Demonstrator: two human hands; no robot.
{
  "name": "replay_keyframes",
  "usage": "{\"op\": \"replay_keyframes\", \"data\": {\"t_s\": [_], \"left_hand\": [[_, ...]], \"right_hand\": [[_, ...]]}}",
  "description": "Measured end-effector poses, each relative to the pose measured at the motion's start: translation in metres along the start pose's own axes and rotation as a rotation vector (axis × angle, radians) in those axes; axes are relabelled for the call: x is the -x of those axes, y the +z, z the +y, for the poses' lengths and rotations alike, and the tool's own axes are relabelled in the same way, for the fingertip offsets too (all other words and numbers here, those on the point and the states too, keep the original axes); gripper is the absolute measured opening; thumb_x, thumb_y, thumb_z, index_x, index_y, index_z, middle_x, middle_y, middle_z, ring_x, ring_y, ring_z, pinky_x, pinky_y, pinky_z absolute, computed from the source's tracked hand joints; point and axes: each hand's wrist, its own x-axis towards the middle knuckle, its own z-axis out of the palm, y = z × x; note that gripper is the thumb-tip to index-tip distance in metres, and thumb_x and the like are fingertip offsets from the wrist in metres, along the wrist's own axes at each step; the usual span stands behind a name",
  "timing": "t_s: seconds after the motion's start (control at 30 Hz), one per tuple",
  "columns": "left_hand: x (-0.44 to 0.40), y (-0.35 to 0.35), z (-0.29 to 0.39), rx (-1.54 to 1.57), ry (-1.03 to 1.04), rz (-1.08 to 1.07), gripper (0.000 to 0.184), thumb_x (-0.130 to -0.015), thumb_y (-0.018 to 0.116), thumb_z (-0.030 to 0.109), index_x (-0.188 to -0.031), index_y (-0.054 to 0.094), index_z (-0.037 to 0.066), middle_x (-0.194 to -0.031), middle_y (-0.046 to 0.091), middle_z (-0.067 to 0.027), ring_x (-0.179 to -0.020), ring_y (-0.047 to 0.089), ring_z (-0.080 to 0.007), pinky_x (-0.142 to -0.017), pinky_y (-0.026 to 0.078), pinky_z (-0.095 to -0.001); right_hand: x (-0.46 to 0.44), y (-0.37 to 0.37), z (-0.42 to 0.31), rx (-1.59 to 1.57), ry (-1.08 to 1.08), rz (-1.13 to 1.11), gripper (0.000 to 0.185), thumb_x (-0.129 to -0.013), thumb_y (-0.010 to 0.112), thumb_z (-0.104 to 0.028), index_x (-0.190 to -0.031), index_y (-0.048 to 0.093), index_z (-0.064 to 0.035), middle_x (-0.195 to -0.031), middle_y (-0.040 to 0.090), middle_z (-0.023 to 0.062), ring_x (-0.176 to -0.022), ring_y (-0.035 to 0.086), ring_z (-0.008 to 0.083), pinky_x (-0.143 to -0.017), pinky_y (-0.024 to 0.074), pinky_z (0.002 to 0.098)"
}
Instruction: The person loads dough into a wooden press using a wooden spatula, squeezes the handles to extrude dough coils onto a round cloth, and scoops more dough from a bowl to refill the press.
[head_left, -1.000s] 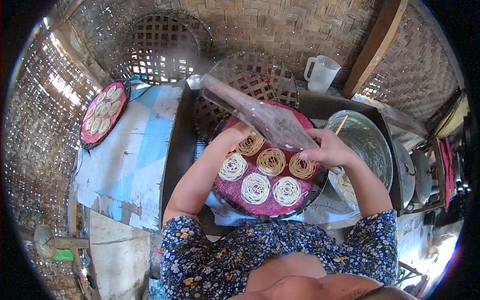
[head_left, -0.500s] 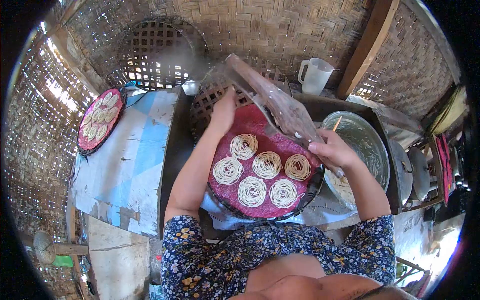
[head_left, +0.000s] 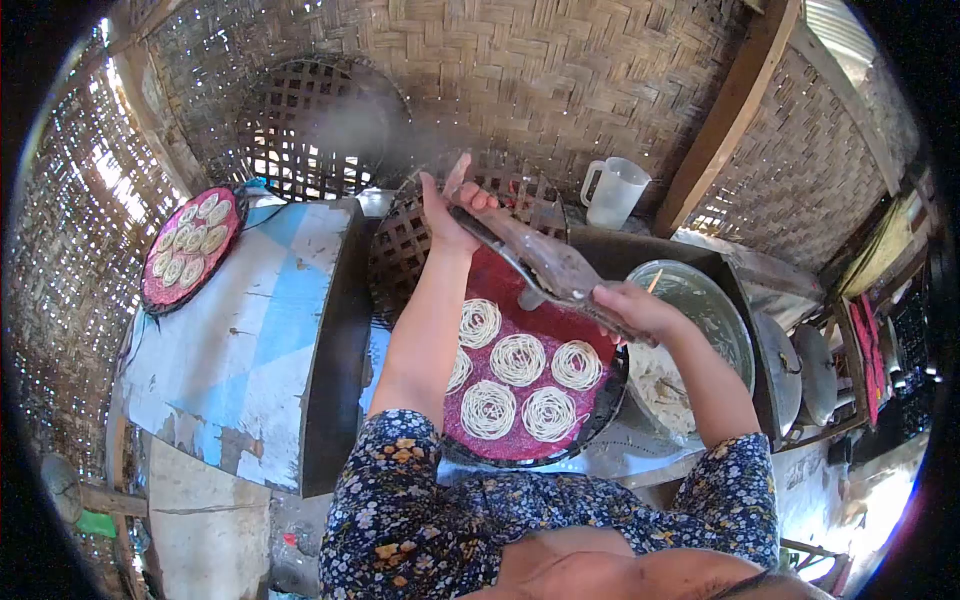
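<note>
My right hand [head_left: 637,310] is closed round the near right end of a long wooden hand press [head_left: 545,262], tilted over a round tray. At the far left end of the press, my left hand [head_left: 455,212] has fingers curled over the wood while its thumb and one finger stick out. A short pale nozzle-like part [head_left: 530,298] shows beneath the press. Below lies the red-covered round tray [head_left: 535,440] with several coiled rounds of thin dough strands [head_left: 518,360]. My left forearm partly hides one coil.
A basin [head_left: 690,270] with pale batter and a stick stands at the right, a plastic jug [head_left: 615,192] behind it. Another tray of coils [head_left: 160,288] leans on the blue-white board [head_left: 225,370] at left. Woven baskets [head_left: 325,125] stand against the wall, with hazy steam nearby.
My left hand has come up from the tray's far edge to the far end of the press. The press has lowered and shifted slightly. The view has shifted a little.
</note>
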Motion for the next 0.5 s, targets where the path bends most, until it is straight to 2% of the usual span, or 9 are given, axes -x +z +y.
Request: {"op": "replay_keyframes", "data": {"t_s": [0.1,0.13,0.2,0.23,0.3,0.33,0.43,0.5], "left_hand": [[0.006,-0.001,-0.001,-0.016,-0.004,0.019,0.066,-0.081,0.037,0.065,-0.114,0.055,0.01,-0.053,0.04,0.0056,-0.053,0.042,-0.0129,-0.065,0.039,-0.0311],[0.009,0.0,-0.002,-0.014,-0.013,0.016,0.065,-0.081,0.037,0.065,-0.113,0.056,0.011,-0.053,0.039,0.0055,-0.052,0.041,-0.0127,-0.064,0.039,-0.031],[0.015,0.009,-0.005,0.038,-0.044,0.008,0.062,-0.083,0.035,0.063,-0.108,0.057,0.011,-0.052,0.038,0.0048,-0.051,0.041,-0.0125,-0.064,0.04,-0.0313],[0.017,0.02,-0.007,0.0,-0.022,0.076,0.061,-0.083,0.035,0.062,-0.108,0.057,0.011,-0.051,0.038,0.0047,-0.05,0.04,-0.0123,-0.063,0.04,-0.0312],[0.012,0.033,-0.007,0.005,0.033,0.084,0.061,-0.085,0.033,0.061,-0.11,0.056,0.011,-0.05,0.037,0.0053,-0.049,0.039,-0.0119,-0.062,0.039,-0.0308],[0.008,0.039,-0.002,0.009,0.051,0.078,0.061,-0.085,0.032,0.061,-0.11,0.056,0.011,-0.05,0.036,0.0055,-0.049,0.039,-0.0117,-0.061,0.039,-0.0308],[0.001,0.052,0.018,0.021,0.068,0.024,0.063,-0.086,0.028,0.061,-0.111,0.056,0.01,-0.049,0.035,0.0059,-0.048,0.039,-0.0113,-0.061,0.039,-0.0307],[0.004,0.057,0.03,0.014,0.057,-0.037,0.064,-0.086,0.026,0.061,-0.111,0.056,0.01,-0.049,0.034,0.0057,-0.048,0.039,-0.0113,-0.061,0.039,-0.0307]], "right_hand": [[0.013,0.009,-0.008,0.033,0.039,-0.022,0.048,-0.087,0.045,-0.048,-0.081,0.058,-0.0027,-0.061,0.056,0.0059,-0.047,0.052,0.0135,-0.041,0.0428,0.0273],[0.021,0.011,-0.013,0.038,0.049,-0.025,0.05,-0.088,0.042,-0.048,-0.074,0.056,-0.0023,-0.056,0.055,0.0047,-0.045,0.051,0.0122,-0.041,0.0414,0.0255],[0.034,0.005,-0.021,0.154,0.061,0.051,0.051,-0.087,0.044,-0.05,-0.075,0.056,-0.0021,-0.056,0.054,0.0039,-0.045,0.051,0.0115,-0.04,0.0406,0.0248],[0.039,0.002,-0.024,0.212,0.07,0.086,0.051,-0.086,0.045,-0.051,-0.075,0.056,-0.002,-0.056,0.053,0.0035,-0.046,0.05,0.0111,-0.04,0.0402,0.0245],[0.044,-0.008,-0.036,0.268,-0.003,0.162,0.05,-0.083,0.048,-0.051,-0.076,0.056,-0.0021,-0.056,0.051,0.002,-0.045,0.049,0.0097,-0.04,0.0393,0.0239],[0.045,-0.008,-0.046,0.274,-0.019,0.17,0.047,-0.082,0.05,-0.048,-0.078,0.057,-0.002,-0.056,0.05,0.0011,-0.046,0.048,0.0087,-0.041,0.0391,0.0234],[0.041,0.002,-0.057,0.32,-0.108,0.234,0.056,-0.08,0.052,-0.053,-0.097,0.062,-0.0006,-0.057,0.053,0.003,-0.046,0.052,0.0114,-0.043,0.0429,0.0249],[0.046,0.006,-0.055,0.272,-0.105,0.2,0.055,-0.08,0.053,-0.053,-0.097,0.062,-0.0013,-0.057,0.053,0.0029,-0.047,0.052,0.0109,-0.044,0.0426,0.0244]]}}
